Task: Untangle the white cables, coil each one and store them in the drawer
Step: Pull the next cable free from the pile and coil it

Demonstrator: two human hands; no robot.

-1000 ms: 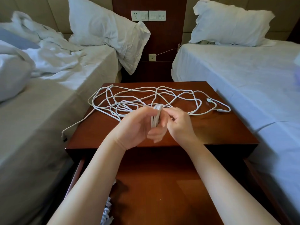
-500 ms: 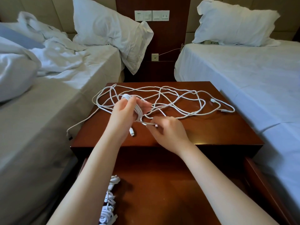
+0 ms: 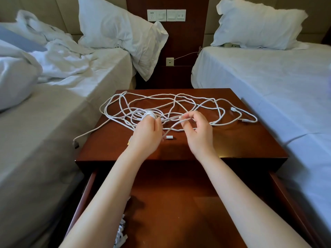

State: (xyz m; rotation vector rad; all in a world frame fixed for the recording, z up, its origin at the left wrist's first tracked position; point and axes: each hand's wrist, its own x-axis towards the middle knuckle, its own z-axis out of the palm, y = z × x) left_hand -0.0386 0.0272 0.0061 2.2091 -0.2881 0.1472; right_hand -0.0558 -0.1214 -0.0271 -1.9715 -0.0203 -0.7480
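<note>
Some of the job is banked: a white bundle [image 3: 121,234] that looks like coiled cable lies at the left edge of the open drawer [image 3: 179,203], half hidden by your arm. Most of the work is ahead, I'd say. Your left hand [image 3: 146,135] grips a small coil [image 3: 149,114] wound round its fingers, and your right hand [image 3: 198,133] pinches the strand leading to it, just above the bench [image 3: 232,140]. Behind both hands the white cables [image 3: 179,104] sprawl over the bench in loose, crossing loops, thin and limp. One end [image 3: 76,143] dangles off the left edge, and connectors [image 3: 233,109] lie at the right. How many cables are tangled there, I cannot tell. This coil needs finishing, then the rest need sorting, coiling and stowing.
</note>
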